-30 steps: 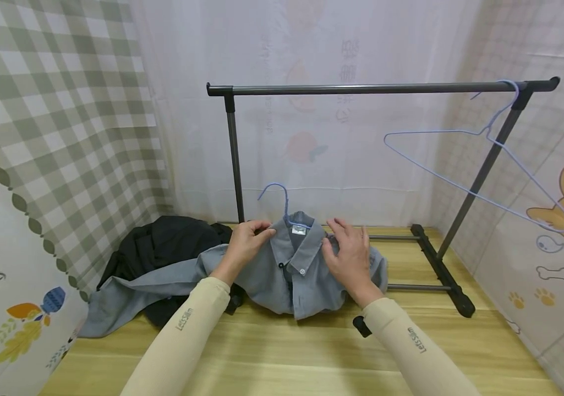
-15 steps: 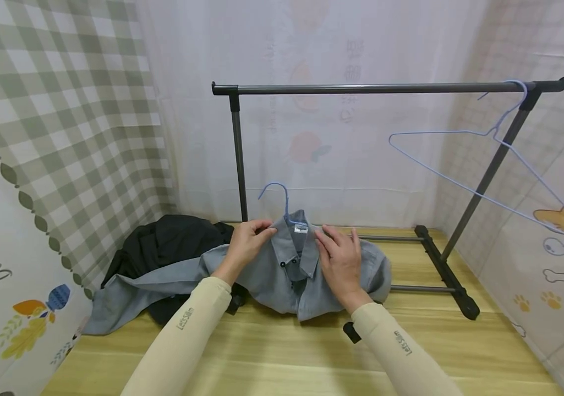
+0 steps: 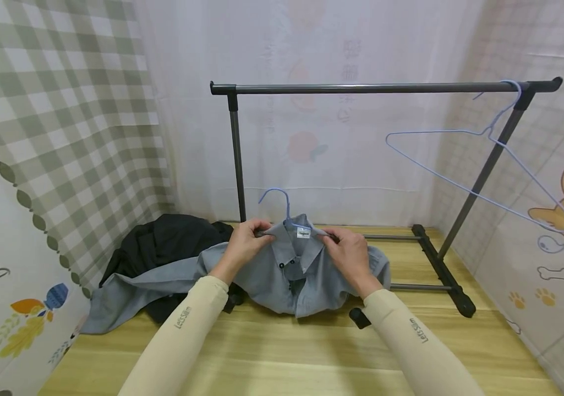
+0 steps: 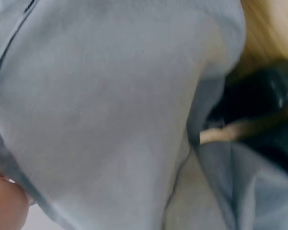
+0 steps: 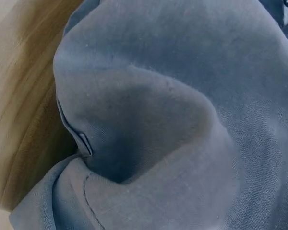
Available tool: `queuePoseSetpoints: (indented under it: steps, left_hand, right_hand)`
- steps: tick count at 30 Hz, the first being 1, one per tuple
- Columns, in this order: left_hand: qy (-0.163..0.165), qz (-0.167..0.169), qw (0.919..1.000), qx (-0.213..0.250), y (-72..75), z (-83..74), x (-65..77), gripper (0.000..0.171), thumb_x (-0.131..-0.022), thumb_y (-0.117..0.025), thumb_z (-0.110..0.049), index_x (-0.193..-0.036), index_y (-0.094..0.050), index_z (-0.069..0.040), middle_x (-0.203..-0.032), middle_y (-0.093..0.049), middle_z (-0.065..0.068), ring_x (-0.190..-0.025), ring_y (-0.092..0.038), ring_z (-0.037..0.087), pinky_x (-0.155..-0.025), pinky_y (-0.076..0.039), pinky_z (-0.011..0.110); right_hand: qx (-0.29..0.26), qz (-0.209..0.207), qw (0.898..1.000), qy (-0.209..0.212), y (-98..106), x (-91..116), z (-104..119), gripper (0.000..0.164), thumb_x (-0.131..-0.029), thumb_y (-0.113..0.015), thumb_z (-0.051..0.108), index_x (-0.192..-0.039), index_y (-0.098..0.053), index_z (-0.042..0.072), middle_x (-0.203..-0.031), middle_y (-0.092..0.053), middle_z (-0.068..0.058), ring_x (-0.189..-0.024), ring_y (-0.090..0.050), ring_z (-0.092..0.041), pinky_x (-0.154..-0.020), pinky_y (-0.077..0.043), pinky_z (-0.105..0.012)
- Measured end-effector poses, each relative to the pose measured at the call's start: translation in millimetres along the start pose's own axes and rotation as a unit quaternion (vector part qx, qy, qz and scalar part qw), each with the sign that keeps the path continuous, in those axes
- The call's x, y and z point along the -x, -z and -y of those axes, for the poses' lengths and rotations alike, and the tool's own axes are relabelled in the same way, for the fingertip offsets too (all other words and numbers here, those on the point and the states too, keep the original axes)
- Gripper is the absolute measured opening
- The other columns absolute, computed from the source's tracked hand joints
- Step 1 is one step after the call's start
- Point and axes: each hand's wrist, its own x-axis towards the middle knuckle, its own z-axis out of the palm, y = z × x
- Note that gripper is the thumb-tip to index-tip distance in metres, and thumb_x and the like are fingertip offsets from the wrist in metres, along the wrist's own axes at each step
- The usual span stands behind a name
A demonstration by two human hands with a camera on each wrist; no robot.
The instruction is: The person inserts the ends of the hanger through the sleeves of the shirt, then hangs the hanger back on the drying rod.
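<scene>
A grey-blue button shirt [image 3: 267, 280] lies bunched on the wooden table, its collar raised and one sleeve stretched to the left. A blue wire hanger [image 3: 288, 206] sits inside the shirt, its hook rising out of the collar beside a white label. My left hand [image 3: 245, 245] pinches the shirt at the shoulder left of the collar. On the other side my right hand [image 3: 348, 256] pinches the right shoulder near the collar. Shirt cloth [image 4: 110, 105] fills the left wrist view, with a fingertip at its lower left edge. Cloth folds [image 5: 182, 120] fill the right wrist view; no fingers show there.
Behind the shirt stands a black garment rack [image 3: 361, 89]. A second blue hanger [image 3: 435, 132] hangs at the right end of its bar. A heap of black clothing [image 3: 168, 242] lies on the left, partly under the sleeve. Patterned cloth walls enclose the table [image 3: 282, 357].
My right hand shifted left to the collar, then back right, and now pinches the shoulder. The collar has spread wider and the hanger hook sits slightly lower. My left hand stays at its shoulder.
</scene>
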Motion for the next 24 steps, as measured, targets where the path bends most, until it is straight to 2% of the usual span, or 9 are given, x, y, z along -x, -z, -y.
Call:
queuePoseSetpoints:
  steps: [3,6,8,10,13,17,21,24]
  left_hand:
    - [-0.009,0.034,0.9988,-0.033,0.7,-1.0,-0.2,0.038,-0.094,-0.071,-0.024,-0.128,-0.063,-0.009,-0.125,-0.063,0.008,-0.117,-0.057,0.026,-0.095,-0.048,0.044]
    - [-0.034,0.070,0.9959,-0.047,0.5,-3.6,-1.5,0.029,-0.100,-0.062,-0.031,-0.110,-0.066,-0.005,-0.099,-0.064,0.009,-0.093,-0.060,0.026,-0.079,-0.048,0.038]
    - [-0.049,0.075,0.9946,-0.053,-0.2,-5.1,-2.7,0.028,-0.101,-0.060,-0.029,-0.088,-0.063,-0.005,-0.075,-0.054,0.007,-0.071,-0.052,0.023,-0.064,-0.042,0.032]
    - [-0.053,0.064,0.9952,-0.052,-0.3,-6.1,-3.8,0.033,-0.101,-0.061,-0.026,-0.075,-0.054,-0.006,-0.063,-0.038,0.006,-0.058,-0.037,0.022,-0.056,-0.031,0.032]
    - [-0.050,0.023,0.9971,-0.054,1.7,-6.7,-4.6,0.026,-0.099,-0.065,-0.025,-0.076,-0.061,-0.013,-0.062,-0.041,-0.004,-0.058,-0.038,0.014,-0.056,-0.032,0.029]
    - [-0.047,-0.024,0.9974,-0.049,7.1,-5.7,-5.8,0.019,-0.097,-0.066,-0.023,-0.083,-0.067,-0.011,-0.067,-0.047,-0.003,-0.063,-0.042,0.015,-0.060,-0.034,0.030]
    - [-0.043,-0.052,0.9964,-0.051,11.7,-4.6,-7.0,0.020,-0.097,-0.067,-0.023,-0.081,-0.065,-0.010,-0.067,-0.046,-0.001,-0.064,-0.043,0.018,-0.061,-0.034,0.031]
    - [-0.043,-0.066,0.9957,-0.049,13.3,-3.4,-7.4,0.019,-0.096,-0.068,-0.023,-0.083,-0.067,-0.010,-0.069,-0.051,-0.002,-0.066,-0.046,0.018,-0.061,-0.036,0.030]
  right_hand:
    - [-0.005,0.012,1.000,-0.008,1,0,2,0.014,-0.084,-0.081,0.012,-0.096,-0.078,0.007,-0.088,-0.075,-0.008,-0.075,-0.070,-0.023,-0.065,-0.053,-0.041]
    - [-0.006,0.023,1.000,-0.019,2,0,5,0.013,-0.085,-0.080,0.012,-0.097,-0.077,0.007,-0.089,-0.075,-0.009,-0.077,-0.070,-0.023,-0.067,-0.054,-0.041]
    - [-0.003,0.031,0.999,-0.035,3,0,5,0.014,-0.085,-0.080,0.016,-0.096,-0.076,0.008,-0.089,-0.074,-0.008,-0.076,-0.069,-0.024,-0.066,-0.053,-0.042]
    - [0.008,0.043,0.998,-0.053,4,-1,4,0.020,-0.086,-0.080,0.024,-0.098,-0.075,0.009,-0.089,-0.074,-0.008,-0.075,-0.068,-0.024,-0.066,-0.052,-0.041]
    - [0.044,0.065,0.995,-0.070,9,-2,-3,0.031,-0.084,-0.079,0.040,-0.099,-0.074,0.013,-0.088,-0.074,-0.006,-0.071,-0.066,-0.024,-0.063,-0.050,-0.043]
    - [0.069,0.076,0.992,-0.077,18,-3,-17,0.037,-0.085,-0.076,0.046,-0.102,-0.076,0.012,-0.090,-0.074,-0.009,-0.074,-0.067,-0.029,-0.065,-0.051,-0.048]
    - [0.032,0.087,0.991,-0.093,25,-3,-28,0.039,-0.088,-0.075,0.041,-0.110,-0.074,0.008,-0.105,-0.073,-0.015,-0.092,-0.068,-0.036,-0.078,-0.051,-0.052]
    - [-0.010,0.097,0.988,-0.121,29,-3,-33,0.042,-0.090,-0.074,0.038,-0.118,-0.071,0.006,-0.116,-0.069,-0.017,-0.106,-0.064,-0.038,-0.089,-0.049,-0.053]
